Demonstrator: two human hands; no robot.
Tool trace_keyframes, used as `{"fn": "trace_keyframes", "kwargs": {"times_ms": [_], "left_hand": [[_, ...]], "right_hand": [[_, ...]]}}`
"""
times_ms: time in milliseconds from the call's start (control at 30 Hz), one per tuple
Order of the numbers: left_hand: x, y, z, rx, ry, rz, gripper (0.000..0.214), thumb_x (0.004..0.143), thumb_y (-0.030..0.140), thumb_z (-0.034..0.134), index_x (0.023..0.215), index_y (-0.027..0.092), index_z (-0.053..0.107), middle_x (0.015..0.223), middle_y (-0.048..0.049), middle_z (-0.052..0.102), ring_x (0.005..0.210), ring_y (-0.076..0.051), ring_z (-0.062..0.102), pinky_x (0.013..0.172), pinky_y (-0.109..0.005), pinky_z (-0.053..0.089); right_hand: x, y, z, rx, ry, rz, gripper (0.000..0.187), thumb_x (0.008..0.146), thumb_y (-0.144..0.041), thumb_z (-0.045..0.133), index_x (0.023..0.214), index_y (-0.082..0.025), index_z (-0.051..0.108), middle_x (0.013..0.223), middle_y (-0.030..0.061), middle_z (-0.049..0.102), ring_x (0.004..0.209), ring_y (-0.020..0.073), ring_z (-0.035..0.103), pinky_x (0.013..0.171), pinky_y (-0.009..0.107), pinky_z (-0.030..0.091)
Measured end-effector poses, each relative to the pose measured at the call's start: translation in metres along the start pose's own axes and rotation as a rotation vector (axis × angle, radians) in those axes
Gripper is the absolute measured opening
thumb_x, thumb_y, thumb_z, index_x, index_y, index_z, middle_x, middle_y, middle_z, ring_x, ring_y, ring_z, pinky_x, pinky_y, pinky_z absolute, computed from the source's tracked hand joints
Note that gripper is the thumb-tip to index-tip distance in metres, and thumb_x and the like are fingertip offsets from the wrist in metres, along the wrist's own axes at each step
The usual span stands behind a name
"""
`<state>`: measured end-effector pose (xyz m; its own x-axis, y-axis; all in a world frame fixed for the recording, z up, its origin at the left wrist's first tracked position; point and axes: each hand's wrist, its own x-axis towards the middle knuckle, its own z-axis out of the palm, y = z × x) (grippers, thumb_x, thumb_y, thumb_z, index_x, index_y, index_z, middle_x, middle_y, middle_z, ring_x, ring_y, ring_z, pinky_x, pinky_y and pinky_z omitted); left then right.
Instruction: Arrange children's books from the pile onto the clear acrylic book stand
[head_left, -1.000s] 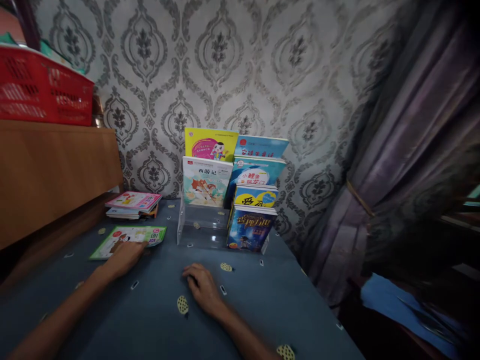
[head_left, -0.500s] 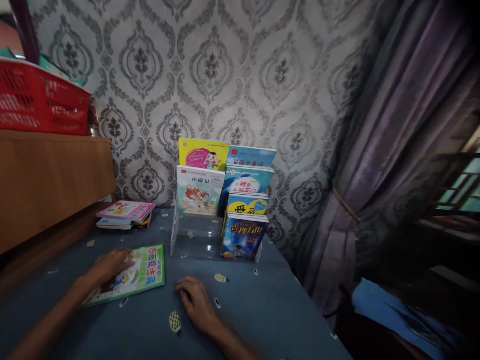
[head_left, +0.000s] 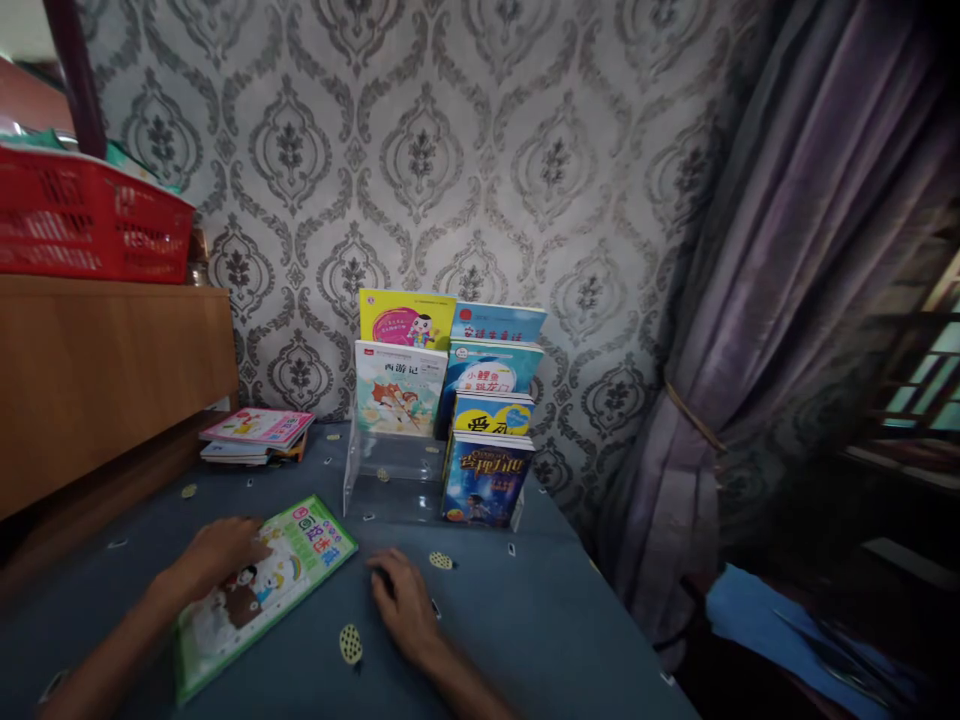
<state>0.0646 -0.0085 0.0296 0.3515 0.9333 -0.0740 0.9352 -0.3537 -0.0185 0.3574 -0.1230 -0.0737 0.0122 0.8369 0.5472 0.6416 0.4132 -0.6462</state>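
Note:
A green-edged picture book (head_left: 289,570) lies slanted on the table, its cover showing cartoon children and a rainbow. My left hand (head_left: 229,548) rests over the book's upper left edge, fingers lying on the cover rather than around it. To the right of the book, apart from it, is my right hand (head_left: 405,605) on the tabletop. Its fingers are loosely bent, the thumb stands away from them and it holds nothing. A clear tiered book stand (head_left: 394,490) is beyond my hands. Its right column holds several books, with a dark blue book (head_left: 487,485) in front; a white-covered book (head_left: 400,390) leans at the left.
Left of the stand, a small pile of books (head_left: 259,430) lies near the wall. A wooden cabinet (head_left: 112,370) with a red basket (head_left: 97,215) on top is at the left. Purple curtains (head_left: 712,380) hang beyond the right edge of the blue-grey tablecloth (head_left: 465,630).
The green-edged book has turned counterclockwise under my left hand and now slants, its near corner closer to me. My right hand has shifted slightly right. The view has tilted up a little.

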Motion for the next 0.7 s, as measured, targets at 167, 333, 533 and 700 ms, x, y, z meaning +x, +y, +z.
{"fn": "trace_keyframes", "kwargs": {"times_ms": [167, 333, 533, 700], "left_hand": [[-0.029, 0.015, 0.000, 0.023, -0.122, 0.010, 0.056, 0.089, 0.048, 0.041, 0.129, 0.017, 0.064, 0.127, -0.0183, 0.068, 0.120, -0.033, 0.064, 0.097, -0.040, 0.047], [-0.050, 0.035, -0.005, -0.049, -0.175, 0.015, 0.056, 0.087, 0.049, 0.044, 0.127, 0.016, 0.064, 0.128, -0.0176, 0.067, 0.121, -0.032, 0.063, 0.098, -0.037, 0.047], [-0.054, 0.063, 0.007, -0.151, -0.164, 0.089, 0.044, 0.083, 0.047, 0.050, 0.114, 0.021, 0.068, 0.118, -0.0118, 0.071, 0.111, -0.031, 0.065, 0.089, -0.036, 0.048], [-0.063, 0.103, 0.009, -0.255, -0.151, 0.136, 0.048, 0.081, 0.047, 0.054, 0.118, 0.019, 0.066, 0.114, -0.0120, 0.071, 0.108, -0.032, 0.064, 0.090, -0.037, 0.047]], "right_hand": [[0.000, 0.008, -0.008, -0.048, -0.014, 0.065, 0.031, 0.090, -0.019, 0.056, 0.116, -0.024, 0.071, 0.120, 0.0092, 0.073, 0.125, 0.0293, 0.061, 0.107, 0.048, 0.048], [-0.002, 0.015, -0.023, -0.084, -0.037, 0.065, 0.031, 0.093, -0.023, 0.055, 0.121, -0.022, 0.069, 0.125, 0.0108, 0.071, 0.125, 0.0290, 0.061, 0.107, 0.049, 0.047], [-0.013, 0.016, -0.054, -0.116, -0.045, 0.055, 0.030, 0.096, -0.027, 0.053, 0.122, -0.023, 0.068, 0.129, 0.0108, 0.069, 0.125, 0.0275, 0.060, 0.112, 0.050, 0.042], [-0.021, 0.017, -0.076, -0.136, -0.076, 0.062, 0.030, 0.098, -0.029, 0.050, 0.123, -0.024, 0.067, 0.131, 0.0110, 0.068, 0.125, 0.0259, 0.061, 0.111, 0.049, 0.041]]}}
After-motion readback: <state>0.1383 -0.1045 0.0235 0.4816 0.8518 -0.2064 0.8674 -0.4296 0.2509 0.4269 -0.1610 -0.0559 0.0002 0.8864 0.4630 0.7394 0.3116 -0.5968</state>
